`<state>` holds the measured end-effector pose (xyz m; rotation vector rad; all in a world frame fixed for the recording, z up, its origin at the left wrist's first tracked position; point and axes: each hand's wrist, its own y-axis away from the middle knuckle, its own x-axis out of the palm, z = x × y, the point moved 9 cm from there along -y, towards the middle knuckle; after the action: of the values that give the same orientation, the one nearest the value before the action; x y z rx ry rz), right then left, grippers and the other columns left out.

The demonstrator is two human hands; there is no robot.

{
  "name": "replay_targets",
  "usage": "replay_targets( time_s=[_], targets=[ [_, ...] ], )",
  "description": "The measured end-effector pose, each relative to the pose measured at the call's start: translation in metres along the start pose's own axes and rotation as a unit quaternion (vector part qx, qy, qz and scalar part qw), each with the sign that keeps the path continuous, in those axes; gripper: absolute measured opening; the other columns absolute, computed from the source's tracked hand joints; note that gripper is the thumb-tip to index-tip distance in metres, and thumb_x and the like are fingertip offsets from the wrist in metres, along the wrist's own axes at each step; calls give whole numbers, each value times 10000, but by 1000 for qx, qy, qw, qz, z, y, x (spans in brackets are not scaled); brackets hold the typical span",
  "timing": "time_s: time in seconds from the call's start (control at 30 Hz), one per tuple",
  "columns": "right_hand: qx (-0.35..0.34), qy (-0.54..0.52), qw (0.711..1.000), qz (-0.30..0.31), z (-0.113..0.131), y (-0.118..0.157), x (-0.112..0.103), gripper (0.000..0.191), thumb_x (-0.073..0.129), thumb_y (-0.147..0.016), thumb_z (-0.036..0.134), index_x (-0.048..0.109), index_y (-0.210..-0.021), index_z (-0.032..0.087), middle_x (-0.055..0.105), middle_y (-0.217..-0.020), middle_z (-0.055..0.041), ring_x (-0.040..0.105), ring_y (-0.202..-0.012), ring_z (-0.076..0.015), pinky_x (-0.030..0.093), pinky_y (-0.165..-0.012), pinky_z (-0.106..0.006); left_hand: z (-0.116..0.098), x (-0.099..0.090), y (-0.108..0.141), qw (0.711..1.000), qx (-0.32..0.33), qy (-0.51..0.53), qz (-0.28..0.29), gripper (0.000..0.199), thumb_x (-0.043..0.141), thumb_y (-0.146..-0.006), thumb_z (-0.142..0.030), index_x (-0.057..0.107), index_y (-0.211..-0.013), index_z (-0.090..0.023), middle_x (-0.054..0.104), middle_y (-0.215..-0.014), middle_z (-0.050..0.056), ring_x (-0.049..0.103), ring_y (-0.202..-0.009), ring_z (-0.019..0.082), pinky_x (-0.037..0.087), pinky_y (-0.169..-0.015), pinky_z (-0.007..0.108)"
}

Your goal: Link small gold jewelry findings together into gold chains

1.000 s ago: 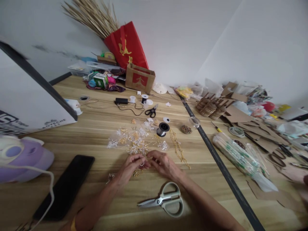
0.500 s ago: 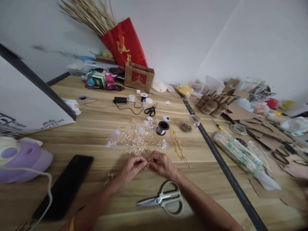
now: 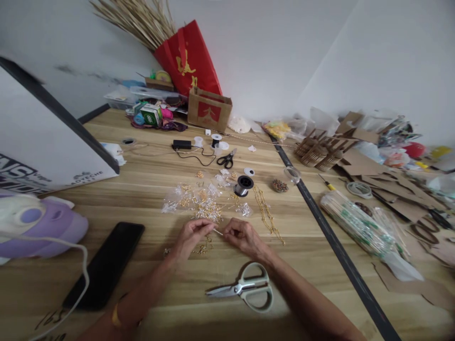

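Observation:
My left hand (image 3: 194, 237) pinches one end of a short, thin, pale strand (image 3: 218, 231) over the wooden table. The strand's other end is at the fingertips of my right hand (image 3: 244, 235), also closed in a pinch. Just beyond my fingers lies a pile of small gold and clear beads (image 3: 208, 211). Gold chain pieces (image 3: 204, 247) rest beside my left hand. A longer gold chain (image 3: 265, 213) lies to the right, near a spool of wire (image 3: 243, 185). Large pale-handled scissors (image 3: 249, 287) lie open in front of me, between my forearms.
On the left are a black phone (image 3: 104, 265), a purple device (image 3: 46, 225) with a white cord, and a white box (image 3: 50, 137). Black scissors (image 3: 226, 160) lie farther back. Bundled sticks (image 3: 355, 225) and cardboard cover the right. A red bag (image 3: 192, 59) leans on the wall.
My hands have moved apart, and the thin strand now shows between them. More of the gold chain by my left hand is visible. The whole view has shifted slightly.

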<state>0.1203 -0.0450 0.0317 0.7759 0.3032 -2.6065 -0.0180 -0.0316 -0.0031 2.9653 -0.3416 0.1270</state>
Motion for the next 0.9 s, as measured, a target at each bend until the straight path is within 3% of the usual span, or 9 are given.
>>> replay_targets(
  time_s=[0.13,0.3,0.5,0.73,0.9],
  targets=[
    [13,14,1000,7,-1,1,-1,75,567,-805,153,619,-751,143,555,-694,4,468,-592,-91,355,-537,-199,5,-5,-1,997,-13,75,-7,250,700,-725,-375,759,-817,-150,708,-749,52,567,-693,142,444,-695,251],
    [18,25,999,22,-2,2,2,82,551,-800,134,609,-742,139,549,-683,11,458,-584,-86,348,-545,-196,12,-12,-3,982,-36,178,-54,246,776,-643,-350,749,-774,-143,742,-801,67,598,-691,141,458,-714,273],
    [16,46,998,40,2,1,4,92,551,-803,139,598,-724,138,548,-674,9,450,-581,-88,342,-536,-197,10,-20,-5,970,-23,226,-87,254,795,-615,-320,740,-774,-129,738,-757,64,602,-649,132,458,-675,272],
    [19,74,995,57,1,5,5,94,553,-792,116,588,-709,142,552,-682,7,460,-591,-93,339,-539,-199,9,-27,-6,967,-13,231,-104,240,796,-598,-297,727,-765,-138,731,-728,54,595,-618,129,457,-642,266],
    [-7,82,995,52,-1,10,6,112,533,-802,114,594,-715,148,548,-676,5,456,-583,-94,344,-538,-199,2,-21,-4,991,-4,121,-65,251,728,-694,-363,747,-820,-147,730,-785,61,598,-666,146,455,-660,263]
  ],
)
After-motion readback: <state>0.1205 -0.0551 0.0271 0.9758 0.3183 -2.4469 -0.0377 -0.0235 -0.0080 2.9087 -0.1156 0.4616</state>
